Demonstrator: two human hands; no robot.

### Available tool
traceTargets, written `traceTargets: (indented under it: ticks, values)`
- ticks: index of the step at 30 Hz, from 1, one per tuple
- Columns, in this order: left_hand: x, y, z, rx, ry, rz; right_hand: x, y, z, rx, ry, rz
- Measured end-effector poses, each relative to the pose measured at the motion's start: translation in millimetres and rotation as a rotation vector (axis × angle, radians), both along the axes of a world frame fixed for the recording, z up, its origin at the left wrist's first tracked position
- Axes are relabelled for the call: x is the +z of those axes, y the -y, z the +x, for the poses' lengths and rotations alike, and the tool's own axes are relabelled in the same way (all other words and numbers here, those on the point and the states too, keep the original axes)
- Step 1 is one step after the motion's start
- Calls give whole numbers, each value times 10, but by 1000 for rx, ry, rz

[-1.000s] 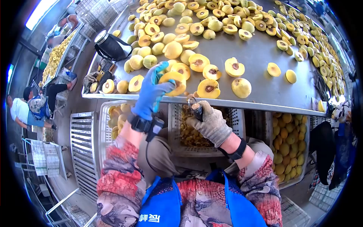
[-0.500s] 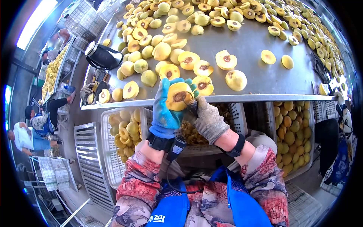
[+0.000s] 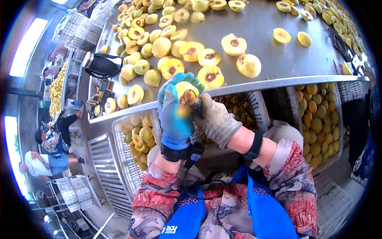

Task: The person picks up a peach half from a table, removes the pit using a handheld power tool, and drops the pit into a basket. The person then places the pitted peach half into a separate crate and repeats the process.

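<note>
My left hand (image 3: 175, 113), in a blue-green glove, is closed around a halved yellow fruit (image 3: 184, 88) with its brown centre facing up. Gloved in grey-white knit, my right hand (image 3: 217, 119) grips a small dark-handled tool (image 3: 196, 106) whose tip is at the fruit's centre. Both hands are over the front edge of the metal table (image 3: 274, 59). Just beyond them lie cut fruit halves (image 3: 211, 77) with brown centres showing.
A black flask (image 3: 104, 65) lies at the table's left. Below the edge are a crate of fruit halves (image 3: 115, 131), a crate of small pieces (image 3: 260, 111) and a crate of fruit (image 3: 318, 127). People (image 3: 38, 163) sit at far left.
My left hand has turned, tilting the fruit half, and the tool now sits over its brown centre. The view has shifted and rotated slightly.
</note>
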State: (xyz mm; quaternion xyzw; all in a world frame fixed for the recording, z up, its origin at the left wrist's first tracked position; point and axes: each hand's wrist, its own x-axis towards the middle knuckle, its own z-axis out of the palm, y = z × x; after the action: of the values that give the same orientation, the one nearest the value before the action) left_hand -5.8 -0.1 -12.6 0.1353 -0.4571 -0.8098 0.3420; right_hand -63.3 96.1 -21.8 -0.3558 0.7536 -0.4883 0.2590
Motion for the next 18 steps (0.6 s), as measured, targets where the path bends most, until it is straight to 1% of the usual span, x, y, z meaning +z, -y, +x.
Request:
traceTargets:
  ticks: [2, 4, 5, 9, 10, 11, 13, 15, 18]
  values:
    - [13, -22, 14, 2, -1, -2, -21, -8, 21, -2, -23, -35]
    - [25, -39, 17, 4, 5, 34, 28, -32, 22, 28, 14, 12]
    - [34, -49, 24, 8, 7, 5, 28, -35, 25, 41, 33, 33]
    - [69, -100, 52, 47, 21, -151, -87, -17, 52, 42, 67, -82]
    - [53, -83, 52, 56, 15, -191, -65, -17, 46, 58, 83, -59]
    - [45, -69, 49, 65, 5, -232, -78, -12, 56, 48, 97, -96]
    - [84, -72, 42, 62, 27, -209, -106, 0, 77, 29, 121, -172]
    - [106, -82, 39, 44, 36, -167, -85, -4, 84, 15, 101, -145]
    - [111, -122, 20, 68, 51, -279, -113, -6, 115, -39, 60, -171]
